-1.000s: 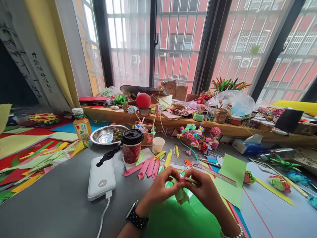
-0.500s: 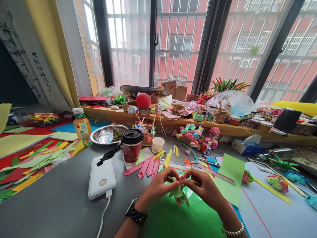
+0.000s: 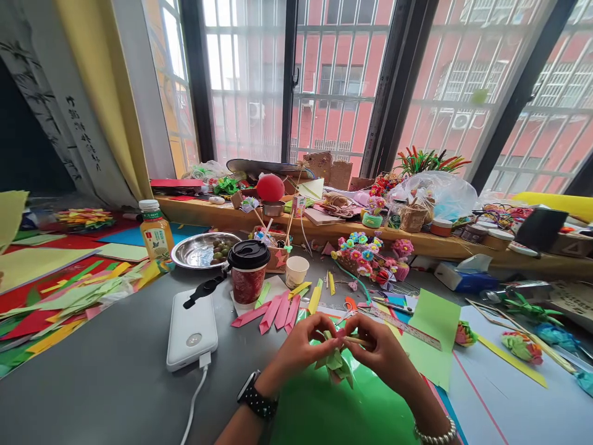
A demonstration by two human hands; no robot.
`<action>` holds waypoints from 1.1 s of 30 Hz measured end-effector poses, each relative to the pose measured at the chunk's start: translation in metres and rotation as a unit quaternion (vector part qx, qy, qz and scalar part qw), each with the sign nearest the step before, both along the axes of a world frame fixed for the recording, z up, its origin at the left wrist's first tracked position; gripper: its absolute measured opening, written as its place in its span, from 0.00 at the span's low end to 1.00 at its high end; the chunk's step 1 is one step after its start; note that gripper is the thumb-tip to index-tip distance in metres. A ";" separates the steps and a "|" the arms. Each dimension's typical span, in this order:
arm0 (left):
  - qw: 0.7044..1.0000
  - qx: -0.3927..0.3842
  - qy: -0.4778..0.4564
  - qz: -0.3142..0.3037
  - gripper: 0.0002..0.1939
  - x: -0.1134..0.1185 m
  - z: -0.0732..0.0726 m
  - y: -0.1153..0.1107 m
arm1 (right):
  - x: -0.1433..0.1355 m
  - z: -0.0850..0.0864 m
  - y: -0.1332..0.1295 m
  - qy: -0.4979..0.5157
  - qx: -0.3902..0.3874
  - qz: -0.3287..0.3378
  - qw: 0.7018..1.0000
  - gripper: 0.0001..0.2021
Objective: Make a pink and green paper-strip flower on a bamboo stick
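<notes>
Hands [image 3: 340,346] pinching folded green paper [image 3: 337,363], green mat [image 3: 352,408] beneath

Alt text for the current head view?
Two hands, left and right, hold a green paper piece over a green sheet. Pink strips, a red cup and a power bank sit left.

Pale green with touches of pink on the folded paper [image 3: 338,364]. Glossy green across the near mat [image 3: 343,411]. White dots over black on the watch strap [image 3: 260,403]. Plain pink on the strips [image 3: 272,314], dark red beneath black on the lidded cup [image 3: 249,278]. Solid red on the far ball [image 3: 270,187], yellow on the left curtain [image 3: 95,80].
</notes>
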State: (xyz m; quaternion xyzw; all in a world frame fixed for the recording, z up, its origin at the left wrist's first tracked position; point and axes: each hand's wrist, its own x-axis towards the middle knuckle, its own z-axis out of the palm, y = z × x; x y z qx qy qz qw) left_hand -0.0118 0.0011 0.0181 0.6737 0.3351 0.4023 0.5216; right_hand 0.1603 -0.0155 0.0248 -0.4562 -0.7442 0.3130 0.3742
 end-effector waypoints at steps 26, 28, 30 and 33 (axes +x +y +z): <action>1.000 -0.014 0.000 -0.020 0.12 0.001 -0.004 0.002 | -0.001 0.002 0.000 -0.008 -0.040 0.011 0.999 0.04; 1.000 -0.013 0.007 -0.014 0.12 0.002 -0.004 0.002 | -0.001 0.002 0.001 -0.010 -0.042 0.013 0.999 0.03; 1.000 -0.010 0.012 -0.004 0.11 0.002 -0.005 0.002 | -0.002 0.002 0.001 -0.015 -0.037 0.013 0.999 0.03; 1.000 -0.001 0.013 0.008 0.10 0.003 -0.007 0.003 | -0.003 0.001 0.002 -0.021 -0.027 0.004 0.999 0.02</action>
